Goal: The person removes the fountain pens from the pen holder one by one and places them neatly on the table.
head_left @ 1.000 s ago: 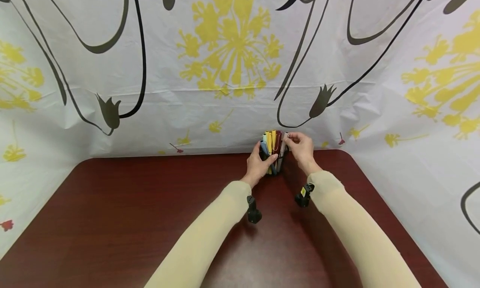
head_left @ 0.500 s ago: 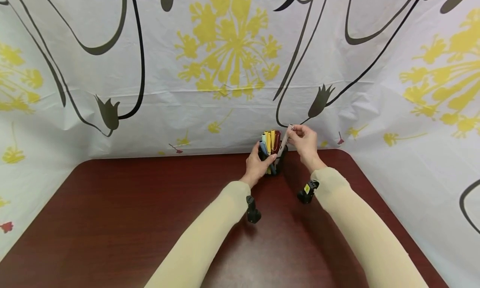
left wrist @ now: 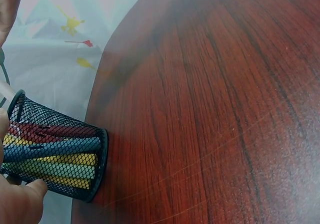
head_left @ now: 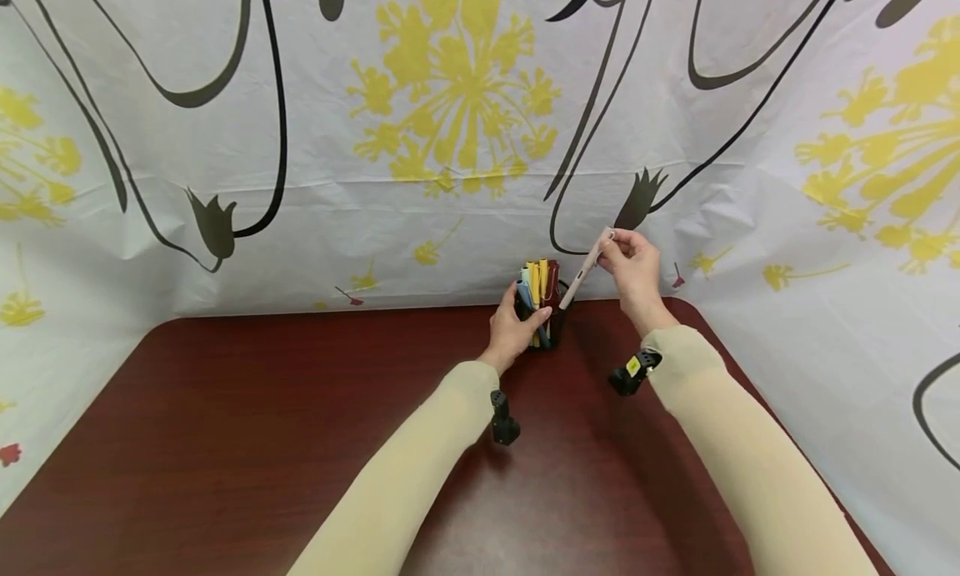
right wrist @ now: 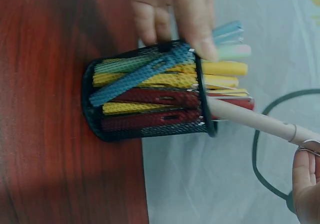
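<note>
Right hand (head_left: 636,269): pinching a pale pen (head_left: 586,269) near its upper end, to the right of the mesh cup (left wrist: 45,115). Pale pen: slanting up to the right, its lower end lying at the cup's rim; whether the tip is sitting just inside the mouth, cannot tell. Left hand (head_left: 512,330): gripping the cup from the left, thumb lying across the near side. Mesh cup: standing at the far edge of the table (head_left: 300,409), right of centre, just before the patterned sheet (head_left: 315,226). Contents: a blue pen (right wrist: 142,75), yellow pens (right wrist: 232,68) and dark red pens (right wrist: 155,97), crowding together. Risks, as judged: the slanting pen could be snagging the rim or a neighbouring clip and tipping the cup, should the left hand be slackening; the pinch, being so near one end, could be letting the pen swivel and fall.
</note>
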Action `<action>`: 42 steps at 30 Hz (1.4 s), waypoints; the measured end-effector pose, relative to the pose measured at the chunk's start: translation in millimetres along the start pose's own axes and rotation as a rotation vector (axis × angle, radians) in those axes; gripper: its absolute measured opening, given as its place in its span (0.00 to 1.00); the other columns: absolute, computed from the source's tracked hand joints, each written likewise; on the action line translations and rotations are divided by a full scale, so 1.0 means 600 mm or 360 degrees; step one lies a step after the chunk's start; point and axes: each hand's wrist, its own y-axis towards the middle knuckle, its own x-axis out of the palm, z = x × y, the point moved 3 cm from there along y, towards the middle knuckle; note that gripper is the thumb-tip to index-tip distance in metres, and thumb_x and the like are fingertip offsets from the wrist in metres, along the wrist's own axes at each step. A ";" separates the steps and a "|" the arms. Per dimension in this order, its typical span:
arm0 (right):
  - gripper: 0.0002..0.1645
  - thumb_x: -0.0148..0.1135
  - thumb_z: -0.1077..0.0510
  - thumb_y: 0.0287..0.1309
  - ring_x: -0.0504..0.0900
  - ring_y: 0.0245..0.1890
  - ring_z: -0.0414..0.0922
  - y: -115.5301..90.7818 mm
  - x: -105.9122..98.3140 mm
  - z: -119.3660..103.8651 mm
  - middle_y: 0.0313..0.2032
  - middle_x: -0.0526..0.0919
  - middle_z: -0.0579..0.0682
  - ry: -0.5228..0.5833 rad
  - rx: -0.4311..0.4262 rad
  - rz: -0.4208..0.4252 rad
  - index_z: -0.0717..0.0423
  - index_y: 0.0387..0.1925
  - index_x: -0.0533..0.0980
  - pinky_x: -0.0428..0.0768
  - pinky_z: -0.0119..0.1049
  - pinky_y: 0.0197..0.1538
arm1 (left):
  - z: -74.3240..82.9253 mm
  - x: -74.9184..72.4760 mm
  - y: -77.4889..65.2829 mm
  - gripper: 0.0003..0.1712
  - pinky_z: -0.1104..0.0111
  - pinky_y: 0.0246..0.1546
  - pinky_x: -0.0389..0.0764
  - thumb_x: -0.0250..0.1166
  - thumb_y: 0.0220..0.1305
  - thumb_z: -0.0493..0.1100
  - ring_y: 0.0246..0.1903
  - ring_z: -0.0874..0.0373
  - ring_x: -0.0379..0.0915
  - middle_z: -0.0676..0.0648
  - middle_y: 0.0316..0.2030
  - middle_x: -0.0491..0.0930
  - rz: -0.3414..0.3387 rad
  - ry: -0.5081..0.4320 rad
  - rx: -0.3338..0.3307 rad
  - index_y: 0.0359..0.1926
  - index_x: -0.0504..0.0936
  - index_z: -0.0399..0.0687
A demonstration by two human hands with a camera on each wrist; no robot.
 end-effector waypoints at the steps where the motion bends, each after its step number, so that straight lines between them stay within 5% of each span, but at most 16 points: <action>1: 0.05 0.58 0.67 0.60 0.78 0.27 0.35 0.001 -0.004 -0.002 0.27 0.76 0.44 0.0032 0.0007 0.0006 0.55 0.34 0.75 0.80 0.22 0.32 | -0.001 0.000 0.000 0.44 0.54 0.64 0.63 0.62 0.64 0.51 0.69 0.48 0.51 0.43 0.71 0.54 0.0000 0.0002 -0.0001 0.74 0.50 0.50; 9: 0.04 0.58 0.66 0.61 0.79 0.24 0.35 0.008 -0.031 0.001 0.24 0.77 0.43 0.0148 0.0129 -0.0046 0.55 0.32 0.75 0.80 0.24 0.31 | -0.003 0.002 0.002 0.44 0.55 0.64 0.63 0.61 0.64 0.52 0.69 0.49 0.51 0.44 0.71 0.54 0.0006 0.0016 0.0013 0.74 0.50 0.50; 18: 0.02 0.55 0.66 0.63 0.79 0.24 0.31 0.000 -0.041 0.047 0.23 0.79 0.37 -0.0131 0.0260 -0.0250 0.59 0.38 0.73 0.80 0.23 0.32 | -0.003 0.000 0.002 0.43 0.55 0.64 0.63 0.62 0.64 0.52 0.69 0.48 0.51 0.44 0.71 0.55 0.0010 0.0015 0.0013 0.73 0.50 0.50; 24: 0.19 0.56 0.62 0.64 0.77 0.26 0.29 -0.009 -0.042 0.093 0.24 0.77 0.34 -0.0509 0.0260 -0.0429 0.76 0.50 0.70 0.81 0.28 0.37 | -0.001 0.000 -0.001 0.43 0.54 0.63 0.64 0.62 0.64 0.52 0.69 0.48 0.52 0.44 0.71 0.55 0.0011 0.0023 -0.0001 0.73 0.50 0.50; 28: 0.23 0.56 0.59 0.64 0.77 0.26 0.30 -0.012 -0.043 0.122 0.26 0.76 0.37 -0.0692 0.0326 -0.0477 0.75 0.52 0.70 0.82 0.34 0.42 | -0.001 0.001 -0.002 0.44 0.54 0.63 0.65 0.62 0.64 0.52 0.69 0.48 0.52 0.43 0.71 0.55 0.0015 0.0033 0.0005 0.73 0.50 0.49; 42: 0.21 0.58 0.57 0.64 0.79 0.26 0.32 -0.013 -0.049 0.162 0.37 0.80 0.50 -0.0870 0.0468 -0.0493 0.73 0.50 0.73 0.80 0.46 0.49 | -0.003 0.004 0.001 0.44 0.55 0.61 0.67 0.62 0.63 0.52 0.67 0.47 0.56 0.42 0.69 0.58 0.0028 0.0031 0.0031 0.73 0.51 0.48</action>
